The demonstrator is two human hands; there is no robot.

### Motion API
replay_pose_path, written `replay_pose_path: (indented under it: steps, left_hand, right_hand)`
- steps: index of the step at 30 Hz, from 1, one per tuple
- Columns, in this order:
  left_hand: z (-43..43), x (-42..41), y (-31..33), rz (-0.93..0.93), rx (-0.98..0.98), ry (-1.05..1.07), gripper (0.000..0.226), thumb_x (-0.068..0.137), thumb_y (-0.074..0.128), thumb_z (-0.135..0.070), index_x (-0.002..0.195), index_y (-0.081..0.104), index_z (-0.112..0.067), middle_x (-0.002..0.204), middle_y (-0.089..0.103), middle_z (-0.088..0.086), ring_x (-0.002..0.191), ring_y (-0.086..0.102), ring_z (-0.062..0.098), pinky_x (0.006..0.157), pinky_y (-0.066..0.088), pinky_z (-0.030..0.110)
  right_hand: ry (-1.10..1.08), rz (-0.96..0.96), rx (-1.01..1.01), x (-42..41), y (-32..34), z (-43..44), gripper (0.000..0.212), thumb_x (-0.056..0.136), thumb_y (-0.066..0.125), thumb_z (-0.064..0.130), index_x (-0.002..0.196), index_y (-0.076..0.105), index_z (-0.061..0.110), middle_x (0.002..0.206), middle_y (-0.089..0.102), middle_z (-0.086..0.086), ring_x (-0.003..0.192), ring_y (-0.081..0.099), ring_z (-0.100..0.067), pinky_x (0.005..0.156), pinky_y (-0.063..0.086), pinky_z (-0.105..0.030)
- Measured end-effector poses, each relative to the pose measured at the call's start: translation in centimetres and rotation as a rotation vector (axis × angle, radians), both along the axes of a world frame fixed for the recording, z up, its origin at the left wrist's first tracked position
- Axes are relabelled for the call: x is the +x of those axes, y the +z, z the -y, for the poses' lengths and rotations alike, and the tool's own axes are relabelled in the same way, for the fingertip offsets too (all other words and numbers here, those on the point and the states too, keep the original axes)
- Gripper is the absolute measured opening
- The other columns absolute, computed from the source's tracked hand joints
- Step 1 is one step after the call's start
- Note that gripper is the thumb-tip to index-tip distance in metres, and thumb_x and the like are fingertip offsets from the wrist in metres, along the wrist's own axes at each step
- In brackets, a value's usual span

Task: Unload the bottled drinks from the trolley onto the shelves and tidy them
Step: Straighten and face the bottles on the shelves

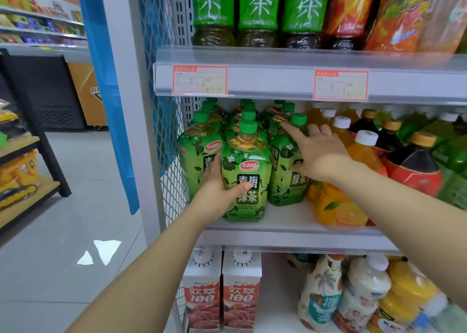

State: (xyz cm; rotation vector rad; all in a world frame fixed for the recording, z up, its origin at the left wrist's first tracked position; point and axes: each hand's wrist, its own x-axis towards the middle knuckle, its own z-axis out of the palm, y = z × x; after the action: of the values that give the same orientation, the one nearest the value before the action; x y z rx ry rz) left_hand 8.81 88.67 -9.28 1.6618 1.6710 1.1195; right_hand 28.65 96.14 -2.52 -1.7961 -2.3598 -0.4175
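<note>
Gripping the tea bottle (249, 160), left hand (214, 190) — fingers hidden behind.

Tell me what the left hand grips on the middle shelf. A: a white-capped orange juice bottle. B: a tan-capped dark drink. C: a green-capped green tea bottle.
C: the left hand wraps round the front green tea bottle, thumb lying across its label.

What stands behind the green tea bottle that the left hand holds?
Behind the front bottle, held by the left hand, stand more green-capped bottles; only caps and shoulders show. Their bodies are covered.
</note>
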Motion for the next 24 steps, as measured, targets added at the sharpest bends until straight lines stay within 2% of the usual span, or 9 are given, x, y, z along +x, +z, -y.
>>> replay_pose_path:
  steps: [7,13,15,17,19,20,22,24]
  left_hand:
    - [-0.1,0.0,-0.1,0.004,0.014,-0.003,0.098,0.082,0.064,-0.045,0.149,-0.005,-0.028,0.158,0.004,0.0,0.145,0.008,0.018,0.114,0.016,0.037]
    - [-0.2,0.0,-0.4,0.002,0.018,-0.002,0.098,0.082,0.064,-0.046,0.149,-0.005,-0.027,0.158,0.003,0.0,0.145,0.006,0.017,0.114,0.015,0.037]
    - [-0.1,0.1,-0.2,0.001,0.011,0.003,0.1,0.081,0.064,-0.047,0.149,-0.006,-0.028,0.159,0.002,0.0,0.145,0.005,0.018,0.114,0.015,0.038]
    - [0.0,0.1,-0.1,0.0,0.003,0.004,0.1,0.081,0.064,-0.047,0.149,-0.007,-0.027,0.159,0.002,0.001,0.145,0.004,0.019,0.114,0.014,0.04]
    - [0.2,0.2,0.1,-0.011,-0.004,0.006,0.1,0.082,0.064,-0.047,0.149,-0.007,-0.027,0.159,0.002,0.001,0.145,0.004,0.02,0.115,0.015,0.041]
    - [0.3,0.3,0.2,-0.013,-0.007,0.007,0.1,0.082,0.064,-0.046,0.149,-0.008,-0.027,0.159,0.002,0.001,0.145,0.005,0.02,0.115,0.015,0.041]
    - [0.4,0.3,0.2,-0.014,-0.006,0.01,0.1,0.082,0.064,-0.046,0.149,-0.007,-0.026,0.159,0.004,0.001,0.145,0.006,0.021,0.115,0.016,0.042]
    - [0.5,0.3,0.3,-0.009,-0.003,0.014,0.101,0.081,0.065,-0.046,0.149,-0.006,-0.026,0.158,0.006,0.002,0.145,0.008,0.021,0.115,0.017,0.042]
  right_hand:
    - [0.005,-0.016,0.13,-1.2,-1.1,-1.7,0.087,0.084,0.063,0.041,0.148,0.004,0.032,0.133,0.038,-0.02,0.12,0.033,-0.035,0.096,0.037,-0.042]
    - [0.003,0.019,0.154,-0.9,-1.4,-2.0,0.089,0.084,0.061,0.046,0.148,0.0,0.033,0.132,0.039,-0.02,0.118,0.034,-0.035,0.094,0.038,-0.04]
    - [-0.005,0.027,0.115,-1.1,-1.0,-1.7,0.09,0.085,0.06,0.046,0.148,-0.004,0.034,0.136,0.037,-0.02,0.12,0.033,-0.035,0.096,0.036,-0.04]
    - [0.007,-0.002,0.022,-0.9,-0.2,-0.9,0.088,0.087,0.059,0.042,0.147,-0.004,0.037,0.148,0.025,-0.021,0.13,0.028,-0.039,0.106,0.03,-0.043]
    - [0.054,-0.011,-0.047,0.1,0.5,0.6,0.08,0.088,0.059,0.039,0.148,0.005,0.037,0.155,0.012,-0.018,0.138,0.022,-0.038,0.113,0.02,-0.044]
    - [0.086,-0.003,-0.021,1.0,0.5,1.5,0.073,0.088,0.059,0.038,0.147,0.015,0.036,0.155,0.014,-0.016,0.139,0.023,-0.035,0.114,0.016,-0.044]
    - [0.151,0.007,0.137,3.1,0.3,3.5,0.06,0.084,0.063,0.039,0.139,0.04,0.033,0.149,0.034,-0.011,0.136,0.031,-0.03,0.114,0.012,-0.047]
    - [0.128,0.034,0.28,5.5,0.0,5.0,0.054,0.073,0.071,0.039,0.124,0.058,0.028,0.137,0.049,-0.011,0.131,0.038,-0.034,0.112,0.016,-0.057]
